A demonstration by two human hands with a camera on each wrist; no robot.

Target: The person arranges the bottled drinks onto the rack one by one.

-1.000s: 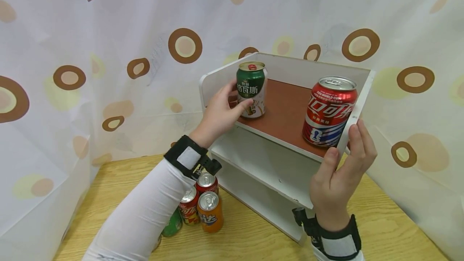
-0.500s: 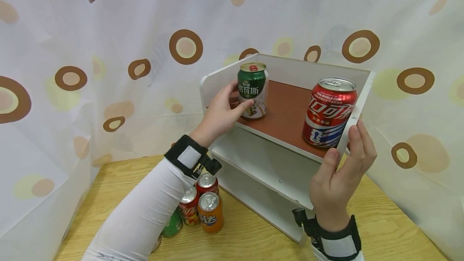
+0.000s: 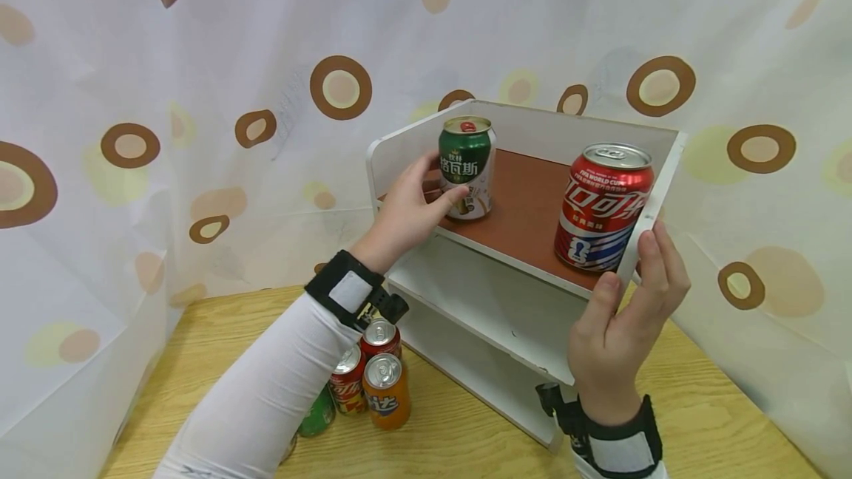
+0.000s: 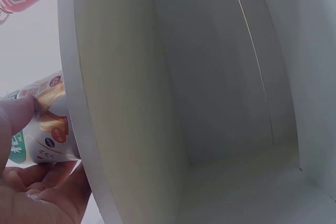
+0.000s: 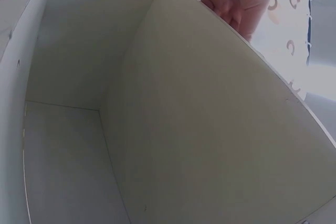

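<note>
Our left hand [image 3: 407, 209] grips the kvass can [image 3: 466, 162] at ten o'clock, our right hand [image 3: 626, 331] the shelf [image 3: 522, 202] at four, likely for steadiness.

Pale backdrop [image 3: 220, 43] in a brown-ring and beige-spot print, yellowish wood-grain table [image 3: 472, 427], upright orange can [image 3: 387, 398] on it, two red cans [image 3: 347, 388] just beside, green can [image 3: 317, 414] partly hidden
</note>
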